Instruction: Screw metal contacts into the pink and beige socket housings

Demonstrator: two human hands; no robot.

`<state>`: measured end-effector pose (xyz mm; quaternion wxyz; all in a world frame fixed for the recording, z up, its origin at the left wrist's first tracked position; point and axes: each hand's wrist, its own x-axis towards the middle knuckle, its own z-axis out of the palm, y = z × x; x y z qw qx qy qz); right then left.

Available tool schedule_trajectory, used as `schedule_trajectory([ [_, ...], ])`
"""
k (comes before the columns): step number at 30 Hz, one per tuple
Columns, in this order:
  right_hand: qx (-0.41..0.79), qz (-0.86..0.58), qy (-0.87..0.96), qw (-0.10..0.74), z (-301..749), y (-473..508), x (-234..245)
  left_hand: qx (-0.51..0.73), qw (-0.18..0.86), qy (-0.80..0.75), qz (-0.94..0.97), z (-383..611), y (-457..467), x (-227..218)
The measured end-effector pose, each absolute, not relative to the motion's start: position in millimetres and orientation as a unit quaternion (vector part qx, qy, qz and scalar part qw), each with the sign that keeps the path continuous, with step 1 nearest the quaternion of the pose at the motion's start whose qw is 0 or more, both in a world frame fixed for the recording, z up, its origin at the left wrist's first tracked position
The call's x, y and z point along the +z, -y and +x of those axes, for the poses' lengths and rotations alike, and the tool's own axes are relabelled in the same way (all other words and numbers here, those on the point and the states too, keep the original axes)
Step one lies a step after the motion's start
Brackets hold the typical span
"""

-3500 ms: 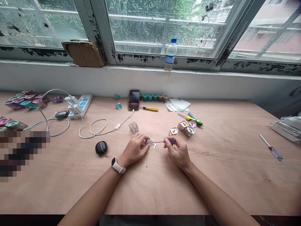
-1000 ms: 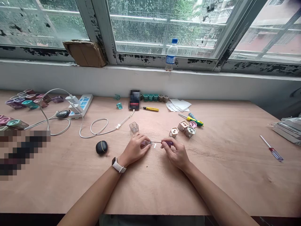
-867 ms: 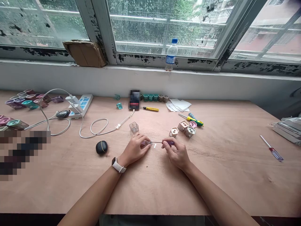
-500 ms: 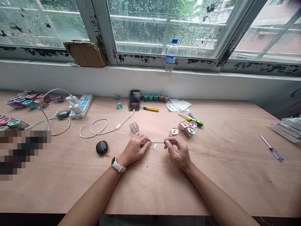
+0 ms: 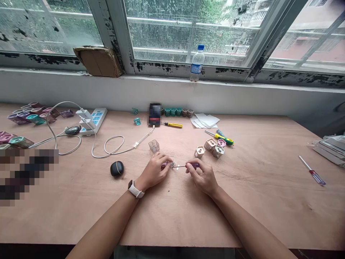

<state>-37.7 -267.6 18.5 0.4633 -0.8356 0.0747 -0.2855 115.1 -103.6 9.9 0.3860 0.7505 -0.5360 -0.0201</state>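
Note:
My left hand is curled on the wooden table, fingers pinching a small clear plastic part against the surface. My right hand is closed round a small purple-handled screwdriver, whose thin shaft points left into that part. A tiny white piece lies just under the shaft. A clear plastic cube shell stands just beyond my left hand. Three small cube-shaped parts in beige and pink sit a little beyond my right hand.
A black oval case lies left of my left hand. A white cable runs from a power strip to a phone. Screwdrivers, paper, coloured cubes and a bottle lie further off.
Both hands stay in place. The right hand's fingers shift slightly on the screwdriver handle, with its tip kept at the clear part.

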Motion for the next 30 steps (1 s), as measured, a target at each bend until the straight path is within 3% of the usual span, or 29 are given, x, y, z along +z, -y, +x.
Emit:
schedule_trajectory([
  [4,-0.309,-0.825,-0.093,0.465,-38.4,271.5,17.9,-0.017,0.394,0.537,0.745,115.1,103.7,10.2],
  [15,-0.298,-0.742,-0.111,0.59,-36.9,271.4,17.7,0.013,0.401,0.571,0.716,113.9,103.7,11.0],
  [30,-0.294,-0.764,-0.108,0.564,-37.4,272.1,15.3,0.034,0.406,0.578,0.707,115.8,104.6,6.3],
])
